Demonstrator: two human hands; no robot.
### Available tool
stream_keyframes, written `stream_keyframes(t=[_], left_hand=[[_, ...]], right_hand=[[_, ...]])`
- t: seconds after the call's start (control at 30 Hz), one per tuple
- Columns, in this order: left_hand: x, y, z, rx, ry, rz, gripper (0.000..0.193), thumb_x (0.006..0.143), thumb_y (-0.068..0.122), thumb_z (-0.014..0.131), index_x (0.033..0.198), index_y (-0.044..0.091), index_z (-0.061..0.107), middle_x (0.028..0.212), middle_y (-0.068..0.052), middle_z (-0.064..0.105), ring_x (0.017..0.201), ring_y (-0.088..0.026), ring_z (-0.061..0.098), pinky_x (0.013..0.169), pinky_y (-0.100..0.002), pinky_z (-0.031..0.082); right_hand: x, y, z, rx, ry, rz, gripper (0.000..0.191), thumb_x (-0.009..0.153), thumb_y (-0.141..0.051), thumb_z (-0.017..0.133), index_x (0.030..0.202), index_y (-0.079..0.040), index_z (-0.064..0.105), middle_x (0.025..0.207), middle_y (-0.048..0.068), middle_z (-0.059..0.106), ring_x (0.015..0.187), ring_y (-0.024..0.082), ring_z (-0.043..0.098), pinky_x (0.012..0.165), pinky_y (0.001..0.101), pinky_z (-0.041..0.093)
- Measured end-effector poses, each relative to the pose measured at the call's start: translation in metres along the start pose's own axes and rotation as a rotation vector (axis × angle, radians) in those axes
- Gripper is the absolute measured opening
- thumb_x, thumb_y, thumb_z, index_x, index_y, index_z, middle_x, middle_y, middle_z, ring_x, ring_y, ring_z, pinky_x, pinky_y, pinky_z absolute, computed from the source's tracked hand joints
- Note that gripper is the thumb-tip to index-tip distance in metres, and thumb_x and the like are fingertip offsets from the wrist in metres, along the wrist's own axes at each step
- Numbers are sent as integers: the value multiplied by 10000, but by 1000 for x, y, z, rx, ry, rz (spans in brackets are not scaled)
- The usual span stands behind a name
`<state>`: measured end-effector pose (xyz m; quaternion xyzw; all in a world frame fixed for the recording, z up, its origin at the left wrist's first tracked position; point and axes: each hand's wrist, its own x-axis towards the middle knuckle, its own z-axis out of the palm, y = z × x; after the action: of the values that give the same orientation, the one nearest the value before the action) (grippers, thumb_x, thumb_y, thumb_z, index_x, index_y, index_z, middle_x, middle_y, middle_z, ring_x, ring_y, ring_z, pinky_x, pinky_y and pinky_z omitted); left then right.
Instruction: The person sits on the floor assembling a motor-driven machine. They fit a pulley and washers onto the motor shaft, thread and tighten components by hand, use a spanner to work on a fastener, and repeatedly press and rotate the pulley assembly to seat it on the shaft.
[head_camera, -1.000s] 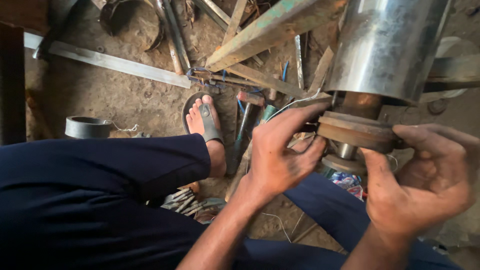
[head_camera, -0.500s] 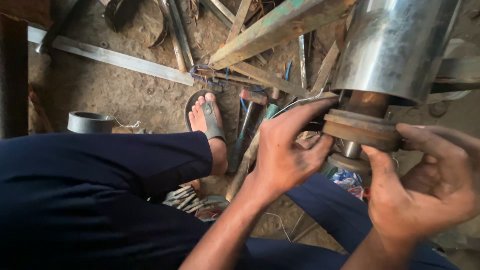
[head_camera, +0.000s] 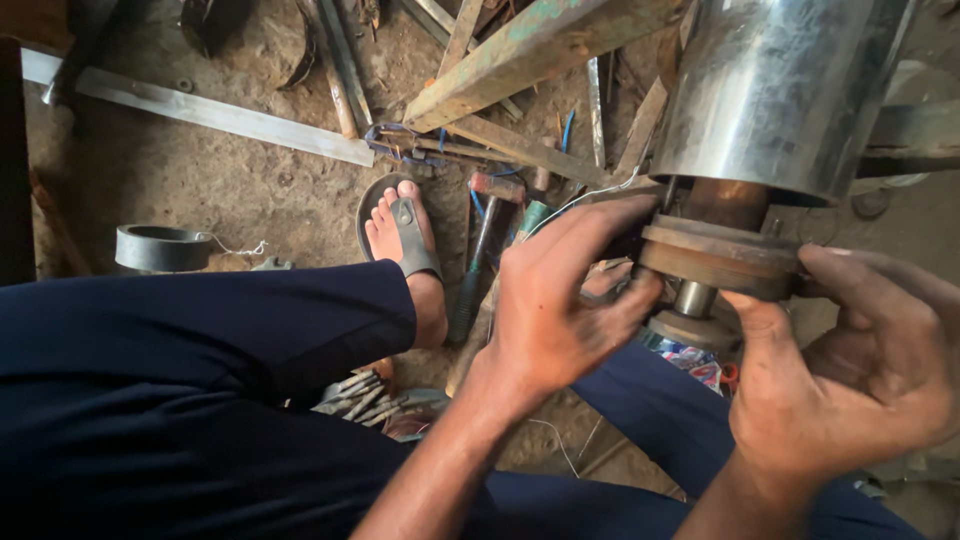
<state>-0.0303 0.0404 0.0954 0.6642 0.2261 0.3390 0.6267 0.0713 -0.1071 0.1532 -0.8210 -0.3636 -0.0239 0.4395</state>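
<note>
A shiny steel cylinder (head_camera: 785, 90) stands at the upper right, with a rusty brown disc (head_camera: 718, 258) fixed on a shaft under it. My left hand (head_camera: 565, 305) grips the left edge of the disc, fingers curled over its rim. My right hand (head_camera: 860, 370) holds the right side, thumb pressed against the disc's lower edge. A smaller round flange (head_camera: 690, 328) sits lower on the same shaft, between my hands.
My foot in a grey sandal (head_camera: 405, 240) rests on the dirt floor, my dark-trousered leg (head_camera: 190, 370) in front. A hammer (head_camera: 480, 250), a black ring (head_camera: 163, 247), a long flat metal bar (head_camera: 215, 112), a green angle beam (head_camera: 530, 55) and scrap pieces lie around.
Both hands have stayed on the disc; the view has shifted slightly, and my left fingers have closed a little more over the rim.
</note>
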Motion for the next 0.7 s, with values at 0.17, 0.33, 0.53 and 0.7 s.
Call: stream_keyframes(t=[0.17, 0.33, 0.53, 0.7], left_hand=[[-1, 1, -1, -7, 3, -5, 469, 875, 19, 820, 1298, 23, 617, 1299, -133, 691, 1193, -240, 733, 1024, -286, 605], [10, 8, -7, -31, 13, -14, 656, 821, 22, 832, 1399, 31, 522, 1387, -160, 620, 1231, -261, 703, 1050, -297, 599], [31, 7, -22, 43, -137, 102, 940, 722, 36, 837, 1538, -2, 371, 1537, -260, 507, 1359, -360, 599, 1120, -378, 554], [35, 0, -22, 80, -210, 74, 909, 739, 96, 856, 1560, 53, 468, 1336, -214, 692, 1174, -314, 728, 1048, -367, 597]], right_hand=[[-1, 3, 2, 67, 63, 41, 432, 959, -72, 925, 1233, 55, 616, 1248, 104, 596, 1110, 165, 684, 998, 268, 635], [-1, -6, 6, 288, 53, 244, 620, 931, -116, 956, 1376, 27, 548, 1321, 102, 558, 1218, 202, 605, 1093, 352, 587], [7, 12, 4, 738, -279, 301, 1324, 689, -304, 1006, 1680, -155, 140, 1695, 41, 346, 1556, 246, 387, 1286, 488, 456], [7, 49, -1, 972, -237, 449, 1169, 819, -421, 938, 1673, -112, 200, 1630, 98, 454, 1513, 270, 515, 1238, 474, 507]])
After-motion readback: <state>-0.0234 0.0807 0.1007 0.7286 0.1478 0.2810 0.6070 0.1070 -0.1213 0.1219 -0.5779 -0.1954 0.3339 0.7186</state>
